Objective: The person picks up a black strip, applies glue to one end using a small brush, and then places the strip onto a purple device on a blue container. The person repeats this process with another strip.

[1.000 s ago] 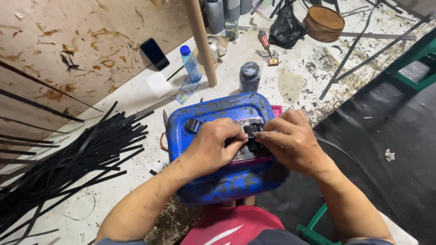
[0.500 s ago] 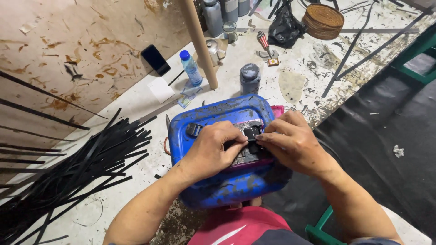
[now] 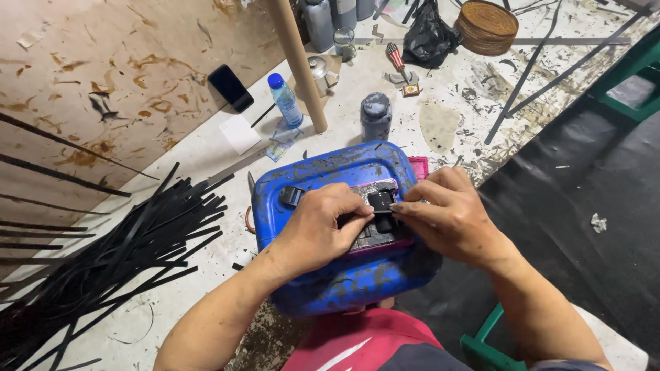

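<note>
Both hands unmoved, left hand (image 3: 317, 230), right hand (image 3: 448, 216), one black piece (image 3: 380, 202)

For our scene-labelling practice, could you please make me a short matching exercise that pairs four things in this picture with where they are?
Things:
1. blue jerrycan
2. phone
3. woven basket
4. black strips

Places:
A. top of the picture, beside a black bag
B. heaped on the floor at the left
C. lying flat under both hands
D. on the brown board, near the water bottle

Pairs: 1-C, 2-D, 3-A, 4-B. The left hand and right hand pinch a small black piece on top of it.
</note>
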